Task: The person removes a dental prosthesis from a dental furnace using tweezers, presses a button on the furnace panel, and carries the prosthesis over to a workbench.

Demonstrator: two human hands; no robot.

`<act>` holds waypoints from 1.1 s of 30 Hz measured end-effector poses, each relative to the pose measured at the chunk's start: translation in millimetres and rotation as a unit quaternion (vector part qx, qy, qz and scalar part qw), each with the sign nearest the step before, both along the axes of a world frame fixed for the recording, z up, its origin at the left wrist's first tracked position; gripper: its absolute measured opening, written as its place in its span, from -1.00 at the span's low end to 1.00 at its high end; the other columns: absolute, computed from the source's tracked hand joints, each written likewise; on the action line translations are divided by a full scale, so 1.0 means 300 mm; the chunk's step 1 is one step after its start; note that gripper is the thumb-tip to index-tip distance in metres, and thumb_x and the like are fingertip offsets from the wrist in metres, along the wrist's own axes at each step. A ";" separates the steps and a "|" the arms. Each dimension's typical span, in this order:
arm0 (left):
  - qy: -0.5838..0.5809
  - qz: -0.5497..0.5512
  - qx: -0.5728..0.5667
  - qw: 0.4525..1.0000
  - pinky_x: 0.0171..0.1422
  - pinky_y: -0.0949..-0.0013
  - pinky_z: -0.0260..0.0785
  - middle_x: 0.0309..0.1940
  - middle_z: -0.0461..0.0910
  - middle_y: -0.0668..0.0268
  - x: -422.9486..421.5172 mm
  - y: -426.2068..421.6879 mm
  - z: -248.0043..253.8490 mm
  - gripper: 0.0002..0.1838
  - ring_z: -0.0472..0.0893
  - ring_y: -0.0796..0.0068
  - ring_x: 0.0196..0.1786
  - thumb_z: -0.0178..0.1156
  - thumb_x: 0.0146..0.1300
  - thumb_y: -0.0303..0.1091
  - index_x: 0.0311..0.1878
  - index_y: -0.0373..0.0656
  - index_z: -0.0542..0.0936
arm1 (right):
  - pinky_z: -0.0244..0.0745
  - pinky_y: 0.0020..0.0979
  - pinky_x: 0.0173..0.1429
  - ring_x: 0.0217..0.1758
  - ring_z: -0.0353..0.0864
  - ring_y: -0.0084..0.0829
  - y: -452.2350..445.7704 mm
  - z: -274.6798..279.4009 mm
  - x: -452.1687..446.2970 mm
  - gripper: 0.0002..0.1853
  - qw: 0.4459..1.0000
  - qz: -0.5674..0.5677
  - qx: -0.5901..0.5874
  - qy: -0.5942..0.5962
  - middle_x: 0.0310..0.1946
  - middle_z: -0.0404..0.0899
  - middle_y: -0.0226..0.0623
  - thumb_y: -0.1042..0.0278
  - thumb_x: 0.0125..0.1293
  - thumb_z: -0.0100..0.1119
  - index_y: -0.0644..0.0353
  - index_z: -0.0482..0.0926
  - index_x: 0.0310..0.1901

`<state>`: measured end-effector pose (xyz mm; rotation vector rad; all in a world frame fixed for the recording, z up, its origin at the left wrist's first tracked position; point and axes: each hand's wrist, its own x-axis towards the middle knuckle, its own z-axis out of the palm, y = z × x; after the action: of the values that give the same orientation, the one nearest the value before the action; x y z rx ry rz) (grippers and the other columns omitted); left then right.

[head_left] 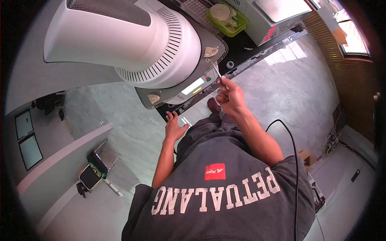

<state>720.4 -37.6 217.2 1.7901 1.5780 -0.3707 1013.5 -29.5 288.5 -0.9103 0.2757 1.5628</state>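
My right hand point(231, 98) is closed around slim metal tweezers point(216, 69), which point up and away over the edge of a white machine with a grey plate point(163, 94). Close to their tips is a small pale ring-like piece point(208, 60); whether they grip it I cannot tell. Just beyond lies a beige textured piece point(211, 52) on the plate, and a similar beige piece point(153, 98) sits at its near left corner. My left hand point(175, 127) has its fingers apart, fingertips at the black table's edge, holding nothing.
The machine's large white rounded head point(108, 36) fills the upper left. Its front has a lit display point(193, 86) and buttons. A small white spool-like item point(230, 64) stands near the table edge. Behind are a green basket point(241, 23) with items and a white box-shaped device point(277, 28).
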 end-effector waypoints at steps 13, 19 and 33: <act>-0.003 -0.002 0.005 1.000 0.58 0.06 -0.04 0.52 -0.20 -0.31 -0.010 -0.011 -0.012 0.11 -0.09 -0.16 0.59 0.40 0.07 0.07 0.51 -0.34 0.05 | -0.12 -0.53 -0.55 -0.70 -0.06 -0.68 0.013 -0.038 0.044 -0.75 0.998 -0.067 0.006 -0.004 -0.73 0.02 -0.65 0.17 0.43 0.12 0.18 0.50 -0.31; 0.003 -0.004 0.003 1.000 0.56 0.02 -0.01 0.52 -0.20 -0.31 -0.005 -0.009 -0.008 0.10 -0.08 -0.19 0.58 0.40 0.07 0.07 0.51 -0.34 0.05 | -0.11 -0.50 -0.54 -0.68 -0.06 -0.68 0.013 -0.012 0.053 -0.77 0.998 -0.060 0.031 -0.006 -0.72 0.04 -0.65 0.19 0.43 0.10 0.17 0.49 -0.32; 0.013 -0.014 -0.003 1.000 0.54 0.02 0.07 0.52 -0.21 -0.29 0.001 -0.006 0.002 0.10 -0.06 -0.25 0.56 0.40 0.08 0.02 0.51 -0.34 0.02 | -0.10 -0.50 -0.53 -0.67 -0.02 -0.67 0.010 0.003 0.031 -0.78 0.999 -0.026 0.029 -0.019 -0.70 0.05 -0.65 0.21 0.43 0.08 0.16 0.47 -0.30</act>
<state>720.8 -39.4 217.8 1.8118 1.5695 -0.4128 1022.9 -26.5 289.4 -0.8801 0.2251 1.4979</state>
